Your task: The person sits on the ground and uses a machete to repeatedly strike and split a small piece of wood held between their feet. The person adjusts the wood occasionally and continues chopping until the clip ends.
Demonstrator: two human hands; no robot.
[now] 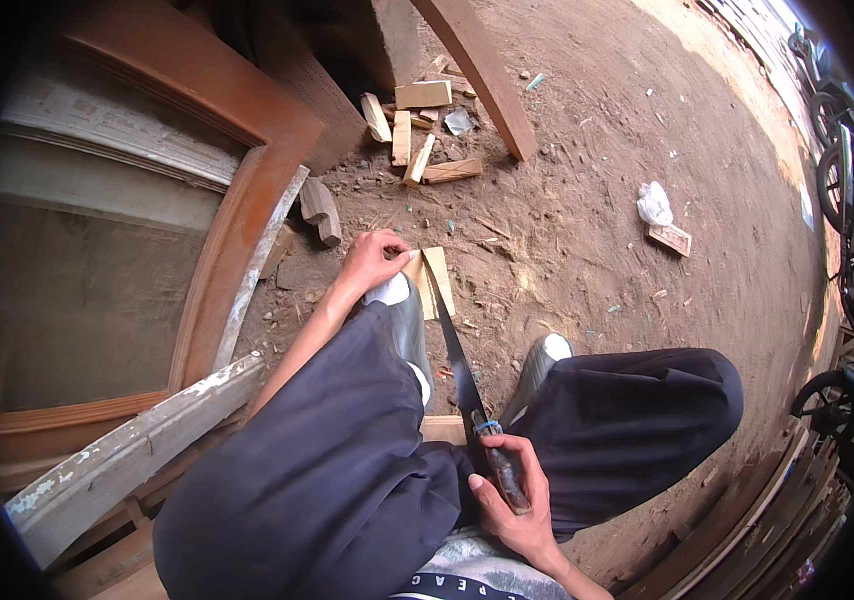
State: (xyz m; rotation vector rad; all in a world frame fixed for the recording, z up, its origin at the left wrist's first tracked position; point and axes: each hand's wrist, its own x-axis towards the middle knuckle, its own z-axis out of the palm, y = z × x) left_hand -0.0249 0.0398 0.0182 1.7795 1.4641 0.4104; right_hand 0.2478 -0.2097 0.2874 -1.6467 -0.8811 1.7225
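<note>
My right hand [517,495] is wrapped round the dark, worn handle of a handsaw [455,345], with a blue tie where the handle meets the blade. The long narrow blade points away from me, its far end lying over a short pale piece of wood [437,290] on the ground. My left hand [375,262] is closed in a pinch at the far left corner of that wood, just left of the blade tip. My left shoe [409,325] rests against the wood's near left side, covering part of it.
Several wood offcuts [425,95] lie on the dirt ahead. A brown framed panel [277,150] leans at the left, beside a paint-flaked plank [137,450]. A slanted brown beam [482,75] stands ahead. White plastic [654,203] lies at right; wheels [832,180] line the far right edge.
</note>
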